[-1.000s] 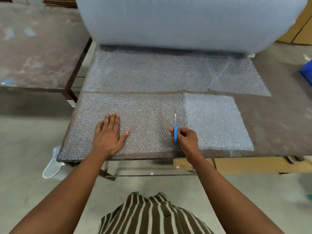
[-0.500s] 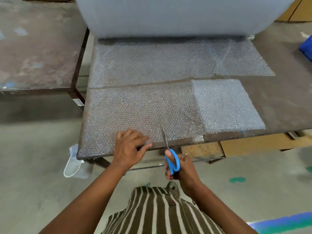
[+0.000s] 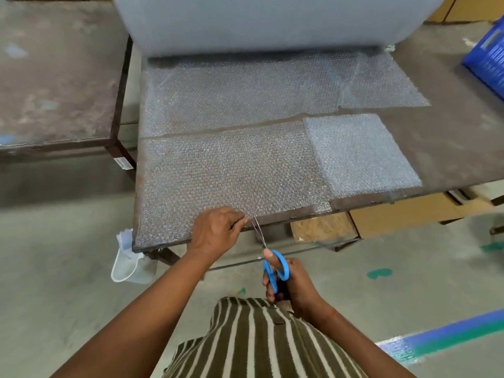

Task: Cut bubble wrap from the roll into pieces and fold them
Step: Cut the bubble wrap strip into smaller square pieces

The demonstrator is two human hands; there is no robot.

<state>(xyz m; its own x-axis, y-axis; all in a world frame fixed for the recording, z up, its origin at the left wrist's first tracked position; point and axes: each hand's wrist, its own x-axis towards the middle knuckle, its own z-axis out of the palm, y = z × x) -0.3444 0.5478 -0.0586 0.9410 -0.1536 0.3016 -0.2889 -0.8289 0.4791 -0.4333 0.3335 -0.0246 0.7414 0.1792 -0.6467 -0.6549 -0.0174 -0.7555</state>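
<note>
A big roll of bubble wrap lies across the back of the brown table. Unrolled wrap runs forward from it. A separate cut strip covers the table's front left, and a thicker folded piece lies at its right end. My left hand pinches the strip's near edge at the table's front. My right hand grips blue-handled scissors, whose blades point up at the strip's edge just right of my left fingers.
A second brown table stands to the left. A blue crate sits at the far right. Cardboard boxes and a wooden board lie under the table. A white plastic scoop hangs near the front left leg.
My left hand slid from flat on the strip to its near edge and pinched it. My right hand pulled the scissors back off the table to the strip's front edge.
</note>
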